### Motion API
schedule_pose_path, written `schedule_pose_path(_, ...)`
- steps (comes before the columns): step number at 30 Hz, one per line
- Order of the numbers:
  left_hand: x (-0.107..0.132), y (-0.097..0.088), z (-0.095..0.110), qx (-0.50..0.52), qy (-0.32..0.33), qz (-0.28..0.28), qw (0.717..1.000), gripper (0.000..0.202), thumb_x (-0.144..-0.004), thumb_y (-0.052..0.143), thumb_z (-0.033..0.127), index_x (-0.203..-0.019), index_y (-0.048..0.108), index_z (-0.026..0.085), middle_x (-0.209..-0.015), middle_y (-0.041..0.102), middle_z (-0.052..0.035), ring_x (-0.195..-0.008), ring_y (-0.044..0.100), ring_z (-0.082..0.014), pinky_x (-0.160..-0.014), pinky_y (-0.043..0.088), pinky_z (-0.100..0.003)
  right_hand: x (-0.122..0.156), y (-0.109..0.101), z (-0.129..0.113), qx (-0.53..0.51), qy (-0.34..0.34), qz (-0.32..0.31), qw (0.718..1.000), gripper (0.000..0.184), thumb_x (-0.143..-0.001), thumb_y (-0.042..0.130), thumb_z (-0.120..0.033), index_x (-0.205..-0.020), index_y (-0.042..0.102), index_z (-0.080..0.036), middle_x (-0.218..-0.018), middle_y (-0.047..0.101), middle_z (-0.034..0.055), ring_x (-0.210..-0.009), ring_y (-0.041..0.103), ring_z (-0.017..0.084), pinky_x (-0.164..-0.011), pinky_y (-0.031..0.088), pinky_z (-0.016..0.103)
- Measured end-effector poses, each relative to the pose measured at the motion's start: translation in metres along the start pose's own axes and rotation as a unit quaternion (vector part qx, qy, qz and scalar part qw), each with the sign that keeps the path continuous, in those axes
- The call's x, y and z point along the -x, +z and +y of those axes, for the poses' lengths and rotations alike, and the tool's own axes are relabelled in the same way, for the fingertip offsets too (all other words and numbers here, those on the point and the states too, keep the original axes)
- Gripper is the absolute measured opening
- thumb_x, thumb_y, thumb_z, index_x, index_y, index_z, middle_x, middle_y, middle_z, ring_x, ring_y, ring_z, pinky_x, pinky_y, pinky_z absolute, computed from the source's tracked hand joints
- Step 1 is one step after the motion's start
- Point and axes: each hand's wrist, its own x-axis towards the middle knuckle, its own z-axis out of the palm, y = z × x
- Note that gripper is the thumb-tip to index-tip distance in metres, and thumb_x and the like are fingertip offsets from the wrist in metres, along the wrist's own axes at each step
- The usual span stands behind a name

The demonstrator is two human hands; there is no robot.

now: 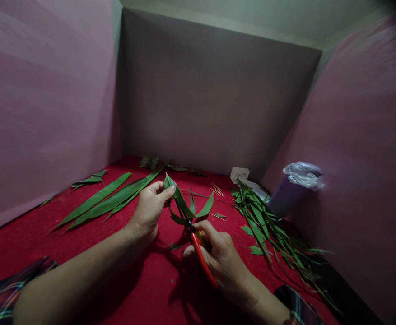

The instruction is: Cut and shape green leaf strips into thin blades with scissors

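Note:
My left hand (151, 205) is closed, thumb and fingers pinching a green leaf (180, 198) near its tip. In my right hand (220, 253) is a pair of pruning shears (201, 259) with red handles and a bit of yellow between them. Their dark jaws point up and away from me, at the lower end of the leaf. Whether the jaws are open or touching the leaf cannot be made out. More green blades, one of them a curved leaf (206, 206), spread out around the jaws.
Long leaves (106, 201) lie on the red cloth (143, 289) at left. A heap of leafy stems (268, 221) lies at right, beside a purple bin (287, 194) topped with clear plastic. Thin sticks (217, 189) and a white card (239, 174) lie farther back. Walls enclose three sides.

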Motion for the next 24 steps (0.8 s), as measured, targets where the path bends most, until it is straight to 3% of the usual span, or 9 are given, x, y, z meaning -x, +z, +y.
schedule_pose_path(16, -0.0014, -0.0028, -0.0021, -0.006, -0.006, 0.005, 1.0, 0.018, -0.063, 0.068, 0.028, -0.062, 0.059, 0.013, -0.055, 0.053, 0.0035, -0.052, 0.043, -0.0079, -0.057, 0.034, -0.024, -0.0009, 0.0017, -0.0008, 0.005, 0.002, 0.019, 1.0, 0.016, -0.081, 0.056, -0.015, -0.094, 0.048, -0.021, -0.058, 0.063, -0.0056, -0.051, 0.056, 0.009, -0.048, 0.039, 0.016)
schedule_pose_path(24, -0.0015, -0.0024, -0.0032, 0.005, -0.011, 0.005, 1.0, 0.018, -0.06, 0.069, 0.029, -0.06, 0.057, 0.015, -0.055, 0.053, 0.0035, -0.05, 0.044, -0.008, -0.054, 0.034, -0.024, -0.0003, 0.0012, 0.0011, 0.016, 0.004, 0.013, 1.0, 0.013, -0.083, 0.054, -0.019, -0.095, 0.048, -0.022, -0.064, 0.067, -0.0027, -0.055, 0.06, 0.011, -0.049, 0.041, 0.017)
